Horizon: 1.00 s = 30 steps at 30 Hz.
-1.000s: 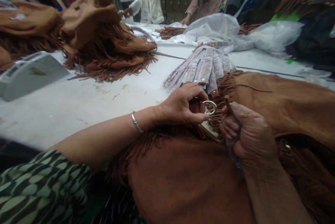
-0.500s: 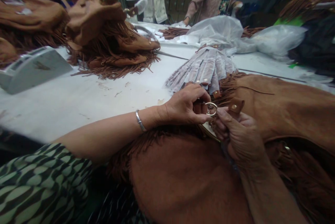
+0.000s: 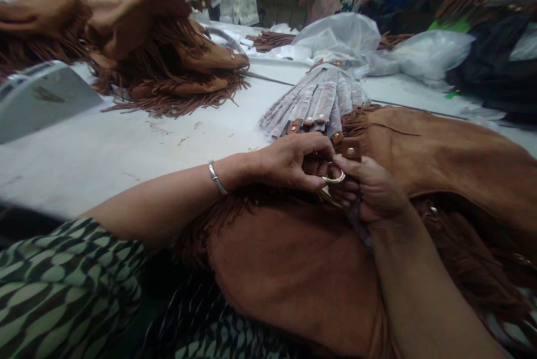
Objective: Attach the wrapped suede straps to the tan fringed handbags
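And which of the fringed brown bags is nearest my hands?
The reddish-brown bag, just below your left hand and right hand; the paler bag lies to the right, the piled bags farther back.

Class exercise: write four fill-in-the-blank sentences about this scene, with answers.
The left hand and right hand meet at a round gold metal ____.
A silver bracelet circles the ____ wrist.
The bag below the hands is ____.
The wrapped straps lie on a ____ table.

Missing words: ring; left; brown; white.

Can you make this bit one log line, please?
left hand: holds gold ring; right hand: holds studded strap end beside it; fringed brown bag: below hands
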Available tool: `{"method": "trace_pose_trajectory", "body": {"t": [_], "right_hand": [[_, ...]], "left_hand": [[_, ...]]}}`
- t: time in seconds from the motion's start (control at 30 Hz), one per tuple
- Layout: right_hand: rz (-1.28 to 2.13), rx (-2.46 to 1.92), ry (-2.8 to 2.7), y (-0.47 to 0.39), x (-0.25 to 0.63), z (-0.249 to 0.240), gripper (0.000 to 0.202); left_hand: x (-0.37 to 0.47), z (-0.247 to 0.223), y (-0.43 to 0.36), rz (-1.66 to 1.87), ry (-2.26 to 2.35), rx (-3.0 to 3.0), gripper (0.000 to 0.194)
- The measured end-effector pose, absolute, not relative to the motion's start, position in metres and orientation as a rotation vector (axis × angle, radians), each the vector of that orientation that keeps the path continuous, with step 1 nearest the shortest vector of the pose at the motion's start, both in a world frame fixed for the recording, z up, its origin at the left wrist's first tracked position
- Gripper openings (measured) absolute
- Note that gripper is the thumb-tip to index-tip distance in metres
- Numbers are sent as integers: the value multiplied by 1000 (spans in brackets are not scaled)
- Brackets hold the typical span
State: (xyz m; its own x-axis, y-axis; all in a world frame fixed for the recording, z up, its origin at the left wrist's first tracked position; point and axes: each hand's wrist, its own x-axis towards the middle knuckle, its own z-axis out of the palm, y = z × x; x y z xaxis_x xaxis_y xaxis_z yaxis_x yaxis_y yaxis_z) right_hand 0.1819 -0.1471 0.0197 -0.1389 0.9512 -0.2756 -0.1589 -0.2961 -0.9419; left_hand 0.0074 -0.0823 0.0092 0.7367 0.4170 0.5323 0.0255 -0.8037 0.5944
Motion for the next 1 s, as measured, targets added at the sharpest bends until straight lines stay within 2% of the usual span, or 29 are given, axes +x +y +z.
{"method": "trace_pose_trajectory", "body": {"t": [0.1, 0.27, 0.53, 0.73, 0.87, 1.0], "right_hand": [[1551, -1180, -928, -150, 180, 20, 39], [1397, -1147, -963, -161, 176, 15, 24], [1552, -1230, -951, -154, 181, 18, 37], [1420, -1171, -1010, -164, 186, 22, 54], [1305, -1341, -1193, -172, 189, 31, 41], [1279, -1389, -1308, -176, 197, 45, 39]], "left_hand": [[11, 3, -82, 1011, 398, 2230, 22], [15, -3, -81, 1185, 422, 2304, 20], [14, -3, -87, 1074, 409, 2387, 31], [16, -7, -83, 1169, 502, 2361, 36], [17, -3, -92, 1114, 638, 2420, 35], [17, 0, -97, 1104, 720, 2444, 37]]}}
